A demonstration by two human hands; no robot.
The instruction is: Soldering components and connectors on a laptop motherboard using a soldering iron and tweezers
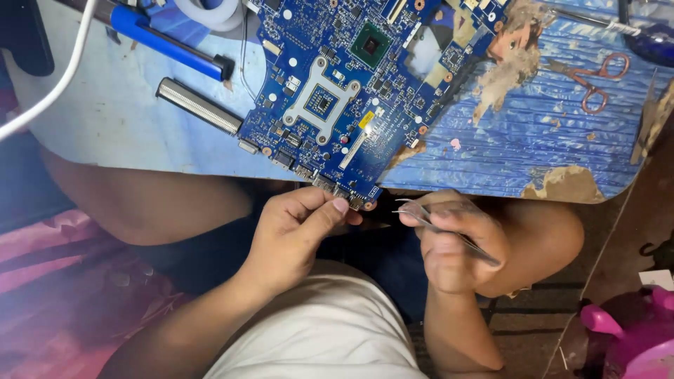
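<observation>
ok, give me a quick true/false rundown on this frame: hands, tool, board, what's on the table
1. The right hand holds metal tweezers. True.
2. The left hand grips a screwdriver. False: it holds no tool; its thumb and fingers pinch at the near edge of the blue circuit board.
3. The circuit board lies wholly on the table. False: its near corner overhangs the table edge toward the hands.
4. Scissors lie on the table right of the board. True.
5. The blue-handled tool rests on the board. False: it lies on the table left of the board, apart from it.
</observation>
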